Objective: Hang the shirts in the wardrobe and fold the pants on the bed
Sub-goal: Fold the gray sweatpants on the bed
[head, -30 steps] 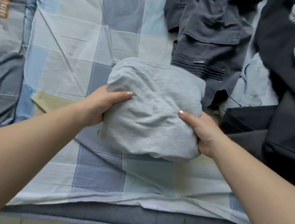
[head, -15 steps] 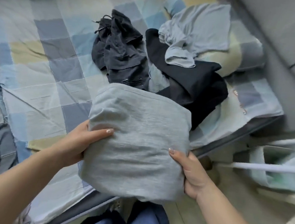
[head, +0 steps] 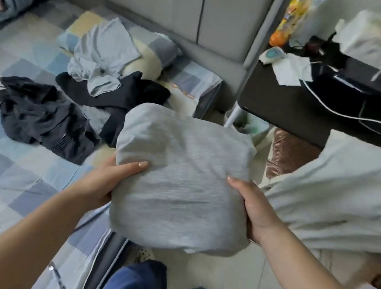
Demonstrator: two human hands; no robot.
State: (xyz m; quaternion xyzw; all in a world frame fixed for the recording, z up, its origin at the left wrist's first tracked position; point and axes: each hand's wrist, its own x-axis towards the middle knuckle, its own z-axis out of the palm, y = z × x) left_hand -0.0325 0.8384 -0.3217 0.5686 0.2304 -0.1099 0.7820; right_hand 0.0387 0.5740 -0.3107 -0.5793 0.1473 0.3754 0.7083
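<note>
Clothes pile [head: 72, 108] on bed [head: 5, 167], desk [head: 312, 107] right.

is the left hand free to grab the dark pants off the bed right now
Probably not yet. The left hand grips one side of the folded grey garment, with the right hand on the other. The dark pants lie uncovered on the bed, so the path looks free.

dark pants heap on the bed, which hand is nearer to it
Left. The left hand grips the folded grey bundle just beside the dark pants heap; the right hand is across the bundle.

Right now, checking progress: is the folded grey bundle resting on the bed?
No, both hands hold the grey bundle up beyond the bed's edge.
</note>
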